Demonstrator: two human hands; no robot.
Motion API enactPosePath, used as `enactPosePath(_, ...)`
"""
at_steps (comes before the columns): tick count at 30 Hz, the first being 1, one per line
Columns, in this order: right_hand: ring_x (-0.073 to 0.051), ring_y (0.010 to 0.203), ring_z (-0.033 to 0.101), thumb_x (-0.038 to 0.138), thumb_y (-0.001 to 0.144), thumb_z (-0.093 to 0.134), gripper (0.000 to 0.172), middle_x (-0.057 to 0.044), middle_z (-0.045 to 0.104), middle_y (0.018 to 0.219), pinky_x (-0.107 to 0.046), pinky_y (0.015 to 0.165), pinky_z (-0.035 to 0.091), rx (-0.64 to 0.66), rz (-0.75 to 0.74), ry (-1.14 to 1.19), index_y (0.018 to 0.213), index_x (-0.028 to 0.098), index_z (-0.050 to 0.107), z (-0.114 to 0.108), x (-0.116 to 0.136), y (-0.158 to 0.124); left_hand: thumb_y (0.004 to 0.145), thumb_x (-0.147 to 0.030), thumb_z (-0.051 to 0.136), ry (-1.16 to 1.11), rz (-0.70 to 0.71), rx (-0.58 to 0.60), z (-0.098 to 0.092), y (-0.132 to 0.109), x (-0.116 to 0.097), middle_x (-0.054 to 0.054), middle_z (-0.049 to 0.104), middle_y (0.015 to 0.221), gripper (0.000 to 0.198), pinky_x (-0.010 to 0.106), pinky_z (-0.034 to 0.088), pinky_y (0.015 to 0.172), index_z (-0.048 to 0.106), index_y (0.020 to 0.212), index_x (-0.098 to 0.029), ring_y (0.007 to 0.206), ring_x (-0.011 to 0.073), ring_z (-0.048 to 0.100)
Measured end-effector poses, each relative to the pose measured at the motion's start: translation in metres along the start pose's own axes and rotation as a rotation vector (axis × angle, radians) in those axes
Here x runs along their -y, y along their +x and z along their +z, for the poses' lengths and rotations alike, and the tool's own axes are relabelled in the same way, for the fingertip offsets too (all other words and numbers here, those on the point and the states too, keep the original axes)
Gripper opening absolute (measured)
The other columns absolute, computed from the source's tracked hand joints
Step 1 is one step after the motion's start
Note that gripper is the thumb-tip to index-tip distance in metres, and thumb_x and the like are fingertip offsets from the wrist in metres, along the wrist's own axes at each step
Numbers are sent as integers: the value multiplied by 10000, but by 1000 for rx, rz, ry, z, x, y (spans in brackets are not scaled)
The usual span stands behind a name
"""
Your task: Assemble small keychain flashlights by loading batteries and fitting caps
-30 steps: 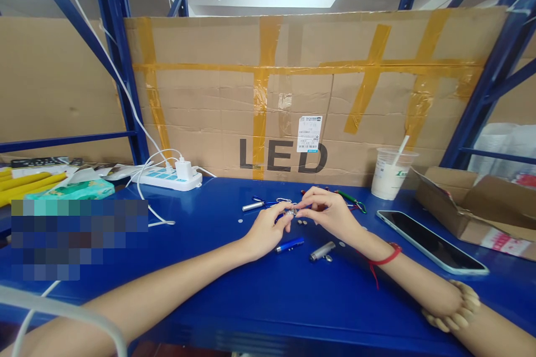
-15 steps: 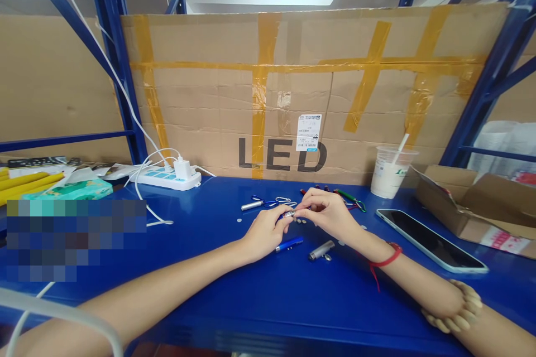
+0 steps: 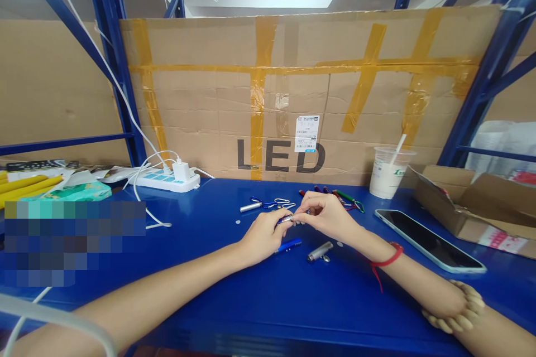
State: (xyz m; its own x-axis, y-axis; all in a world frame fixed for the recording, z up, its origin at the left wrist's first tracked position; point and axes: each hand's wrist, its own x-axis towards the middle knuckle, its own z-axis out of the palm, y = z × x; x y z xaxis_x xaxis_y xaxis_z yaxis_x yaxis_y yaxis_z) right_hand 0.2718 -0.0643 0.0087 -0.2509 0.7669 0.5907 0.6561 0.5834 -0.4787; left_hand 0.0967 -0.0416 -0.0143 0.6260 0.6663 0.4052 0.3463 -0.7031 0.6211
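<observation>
My left hand (image 3: 260, 239) is closed around a small labelled tube (image 3: 285, 219), blue and white where it shows. The fingertips of my right hand (image 3: 330, 216) pinch at the tube's right end; whatever lies between them is too small to make out. Below the hands lie a blue pen-shaped tube (image 3: 290, 245) and a short silver cylinder (image 3: 320, 251) with a metal ring beside it. Behind my left hand is a silver tube (image 3: 250, 207) next to blue and silver clips (image 3: 281, 202). Tiny round pieces sit under my right fingers, partly hidden.
A phone (image 3: 429, 241), an open cardboard box (image 3: 473, 201) and a cup with a straw (image 3: 388, 174) stand at right. Red and green clipped items (image 3: 345, 199) lie behind my right hand. At left are a power strip (image 3: 167, 179), white cables and yellow rods (image 3: 29, 189).
The tube in my left hand has tilted a little and shows more blue. My right fingertips have shifted slightly down at its end. The view has moved slightly.
</observation>
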Motion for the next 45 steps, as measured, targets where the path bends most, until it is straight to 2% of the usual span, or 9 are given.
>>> enactPosePath(13, -72, 458, 462, 395, 710, 645, 271, -29, 576, 638, -215, 421, 378, -64, 78, 43, 592, 152, 662, 4, 6, -1, 856, -225, 384, -77, 10, -32, -1, 1, -4, -12, 526, 609, 215, 227, 374, 582, 585, 875, -150, 561, 117, 483)
enactPosePath(20, -66, 448, 454, 431, 727, 623, 309, -28, 570, 652, -211, 415, 382, -74, 57, 48, 612, 145, 642, 5, 4, -1, 867, -249, 385, -86, 12, -47, -1, 1, -3, -21, 521, 604, 228, 224, 372, 571, 579, 938, -154, 549, 110, 470)
enactPosePath(33, -64, 443, 457, 496, 746, 584, 358, -39, 579, 705, -211, 411, 398, -70, 31, 61, 659, 153, 637, 4, 6, -1, 862, -249, 394, -139, -17, -65, -2, -1, -6, -49, 485, 596, 156, 222, 361, 567, 480, 975, -185, 554, 108, 465)
enactPosePath(38, -61, 422, 447, 508, 727, 598, 372, -46, 590, 719, -222, 395, 381, -79, 75, 69, 646, 148, 638, 4, 6, -1, 862, -240, 391, -179, -21, -69, -1, -1, -6, -67, 473, 587, 119, 209, 350, 555, 413, 975, -207, 547, 100, 453)
enactPosePath(45, -62, 411, 443, 502, 706, 619, 365, -38, 584, 704, -229, 388, 364, -68, 110, 90, 637, 145, 640, 6, 1, -1, 853, -212, 394, -170, -6, -54, -1, 0, -4, -68, 472, 575, 116, 211, 354, 570, 415, 967, -211, 544, 99, 447)
